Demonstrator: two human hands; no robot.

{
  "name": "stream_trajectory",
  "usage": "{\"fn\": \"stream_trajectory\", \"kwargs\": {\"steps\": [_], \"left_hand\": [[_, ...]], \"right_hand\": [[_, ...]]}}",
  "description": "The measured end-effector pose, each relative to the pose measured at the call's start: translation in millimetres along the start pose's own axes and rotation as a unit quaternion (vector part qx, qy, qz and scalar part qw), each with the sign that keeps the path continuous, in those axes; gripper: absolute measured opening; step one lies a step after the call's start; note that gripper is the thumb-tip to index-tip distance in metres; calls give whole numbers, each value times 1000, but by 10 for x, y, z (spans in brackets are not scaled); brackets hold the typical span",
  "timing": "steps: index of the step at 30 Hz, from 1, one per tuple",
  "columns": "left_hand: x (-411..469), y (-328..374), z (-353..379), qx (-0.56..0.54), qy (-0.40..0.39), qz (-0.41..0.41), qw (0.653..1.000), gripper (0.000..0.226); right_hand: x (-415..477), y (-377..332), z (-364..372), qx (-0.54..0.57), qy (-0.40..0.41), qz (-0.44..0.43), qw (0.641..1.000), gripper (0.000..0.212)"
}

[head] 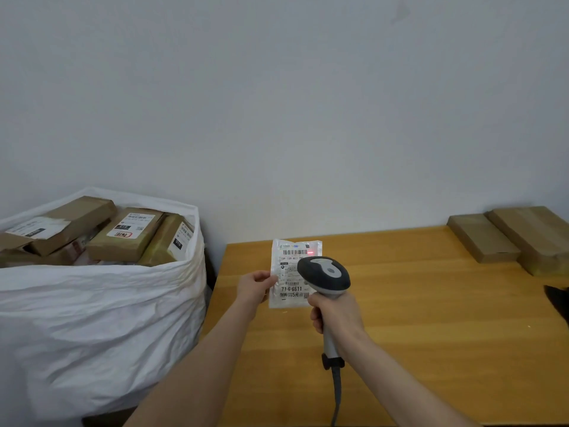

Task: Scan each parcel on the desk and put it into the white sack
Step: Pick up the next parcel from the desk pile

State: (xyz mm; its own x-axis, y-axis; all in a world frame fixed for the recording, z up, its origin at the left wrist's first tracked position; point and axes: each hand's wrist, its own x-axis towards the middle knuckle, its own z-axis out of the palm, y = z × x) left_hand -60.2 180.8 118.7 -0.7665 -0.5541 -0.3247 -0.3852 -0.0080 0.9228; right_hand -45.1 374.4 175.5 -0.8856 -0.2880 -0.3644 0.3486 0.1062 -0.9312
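1. While the left hand [255, 288] pinches the left edge of a small flat white plastic parcel with a printed label [291, 274] between thumb and fingers, it holds that parcel up above the desk, just below the centre of the frame.
2. The right hand [335, 315], at lower centre, curls round the pale handle of a grey-and-black handheld barcode scanner [324, 272], whose head overlaps the parcel's right side.
3. A grey cable [337, 396] runs from the handle to the bottom edge.
4. A red spot of light [310, 252] sits at the right end of the label's top barcode.
5. The orange-brown wooden desk [431, 318] fills the lower right; two plain brown cardboard boxes [483, 237] lie touching at its far right end.
6. A large crumpled white sack [92, 318] stands at the left, just beside the desk, its open mouth full of labelled brown cardboard parcels [129, 234].
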Motion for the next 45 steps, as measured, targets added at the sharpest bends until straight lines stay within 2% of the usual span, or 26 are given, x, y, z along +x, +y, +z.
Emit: {"fn": "stream_trajectory", "kwargs": {"steps": [4,11,17,19,21,24,27,28,31,33,38,40,45], "left_hand": [[-88,-7,-73,0,5,6,1000,6],[-258,58,-424,8,43,35,998,10],[-138,342,-1254,12,141,67,988,19],[-37,448,-1619,19,174,77,982,18],[62,558,-2001,21,205,97,974,4],[267,739,-2604,32,267,126,955,11],[573,920,-3177,54,297,136,944,2],[687,974,-3324,70,300,136,942,7],[1033,1076,-3467,159,267,130,941,22],[1221,1072,-3331,219,225,133,940,22],[1486,891,-2851,363,124,111,917,33],[1535,874,-2753,397,113,104,905,30],[1607,1027,-2460,463,112,196,857,30]], "right_hand": [[-2,-3,46,-7,-18,-6,1000,8],[33,-95,326,-1,-78,-43,996,8],[216,-477,1039,19,-143,-54,988,4],[321,-597,1344,23,-135,-60,989,4],[443,-698,1682,23,-118,-63,991,6],[652,-817,2228,40,-103,-49,993,8],[912,-889,2699,62,-77,-23,995,12],[1011,-894,2812,66,-62,-18,996,13],[1257,-855,2961,83,-3,10,997,9],[1352,-784,2972,81,26,30,996,13],[1417,-658,2998,80,55,50,994,20],[1421,-649,2979,94,58,62,992,17],[1363,-594,2729,122,73,76,987,14]]}}
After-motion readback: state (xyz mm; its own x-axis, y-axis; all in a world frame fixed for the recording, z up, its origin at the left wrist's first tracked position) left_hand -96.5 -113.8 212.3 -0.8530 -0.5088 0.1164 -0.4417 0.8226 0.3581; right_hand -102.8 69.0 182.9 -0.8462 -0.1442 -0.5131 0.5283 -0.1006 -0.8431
